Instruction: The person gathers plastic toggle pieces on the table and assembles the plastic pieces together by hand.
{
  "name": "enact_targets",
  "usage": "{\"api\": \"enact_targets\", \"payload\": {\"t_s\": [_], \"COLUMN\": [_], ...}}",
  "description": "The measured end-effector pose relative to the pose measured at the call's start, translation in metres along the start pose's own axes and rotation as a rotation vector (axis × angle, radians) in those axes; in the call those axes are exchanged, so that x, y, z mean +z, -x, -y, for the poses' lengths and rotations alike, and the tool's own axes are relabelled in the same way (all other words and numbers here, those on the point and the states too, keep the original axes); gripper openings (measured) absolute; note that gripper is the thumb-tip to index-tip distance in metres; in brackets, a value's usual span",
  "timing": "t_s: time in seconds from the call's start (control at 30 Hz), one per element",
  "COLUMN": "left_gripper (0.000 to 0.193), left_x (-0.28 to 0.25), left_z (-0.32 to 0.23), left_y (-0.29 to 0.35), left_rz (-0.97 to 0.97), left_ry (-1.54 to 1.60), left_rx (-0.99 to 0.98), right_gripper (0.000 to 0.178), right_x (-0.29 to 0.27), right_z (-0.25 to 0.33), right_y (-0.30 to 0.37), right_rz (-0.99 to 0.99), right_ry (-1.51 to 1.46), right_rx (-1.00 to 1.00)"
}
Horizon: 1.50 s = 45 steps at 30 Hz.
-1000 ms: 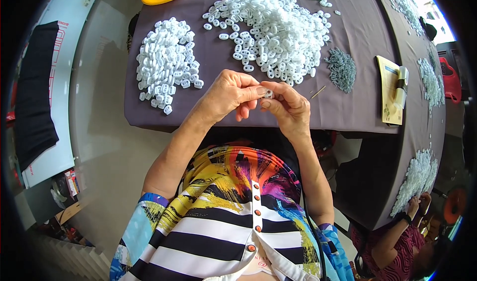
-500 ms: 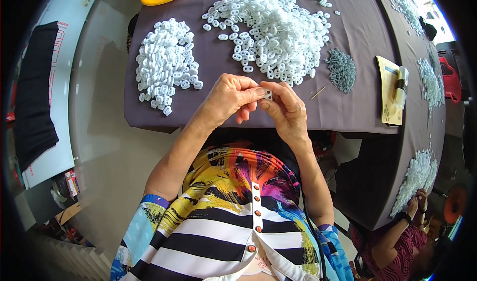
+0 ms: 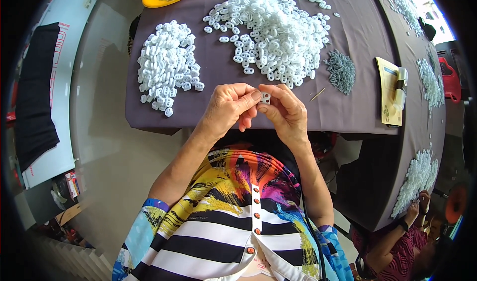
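Between my two hands, just over the near edge of the table, is a small white plastic piece with dark holes. My left hand pinches it from the left between thumb and fingers. On the other side my right hand grips it with thumb and index finger. Beyond the hands lies a big heap of white oval two-hole pieces. To the left is a smaller pile of thicker white pieces. Small grey pins lie heaped to the right, with a thin stick beside them.
A yellow plate with grey bits stands at the far left. A yellowish booklet and a clear, dark-banded cylinder lie at the right. Further right, a co-worker's hands touch another white pile on an adjoining table.
Both my hands have come slightly nearer to me. The held white piece has turned a little, and more of its holes show now.
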<state>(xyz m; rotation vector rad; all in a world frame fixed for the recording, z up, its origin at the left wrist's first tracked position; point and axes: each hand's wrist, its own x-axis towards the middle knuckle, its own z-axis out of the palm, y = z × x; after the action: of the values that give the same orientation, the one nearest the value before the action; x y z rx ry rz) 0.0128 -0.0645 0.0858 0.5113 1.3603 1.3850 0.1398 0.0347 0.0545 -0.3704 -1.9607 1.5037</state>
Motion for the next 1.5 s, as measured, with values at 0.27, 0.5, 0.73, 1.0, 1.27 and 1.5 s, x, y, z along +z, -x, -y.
{"api": "enact_targets", "payload": {"t_s": [0.27, 0.5, 0.73, 1.0, 1.27, 1.5], "left_gripper": [0.021, 0.022, 0.021, 0.019, 0.017, 0.018], "left_x": [0.001, 0.001, 0.006, 0.013, 0.016, 0.01], "left_z": [-0.006, -0.005, -0.003, -0.006, -0.002, 0.002], "left_y": [0.002, 0.0, 0.001, 0.0, -0.001, -0.002], "left_rz": [-0.015, -0.028, -0.051, -0.095, -0.133, -0.112], "left_ry": [-0.144, -0.194, -0.111, -0.253, -0.278, -0.133], "left_rx": [0.001, 0.019, 0.028, 0.087, 0.145, 0.127], "right_gripper": [0.033, 0.032, 0.032, 0.034, 0.036, 0.034], "right_x": [0.0, 0.003, 0.004, 0.006, 0.002, 0.007], "right_z": [0.002, 0.001, 0.001, -0.008, -0.009, -0.003], "right_y": [0.003, 0.002, 0.001, 0.008, 0.007, 0.003], "right_rz": [0.009, -0.019, -0.06, -0.138, -0.084, -0.125], "right_ry": [0.013, 0.0, 0.011, -0.309, -0.536, -0.525], "right_rx": [0.004, -0.002, -0.021, 0.086, 0.246, 0.242]}}
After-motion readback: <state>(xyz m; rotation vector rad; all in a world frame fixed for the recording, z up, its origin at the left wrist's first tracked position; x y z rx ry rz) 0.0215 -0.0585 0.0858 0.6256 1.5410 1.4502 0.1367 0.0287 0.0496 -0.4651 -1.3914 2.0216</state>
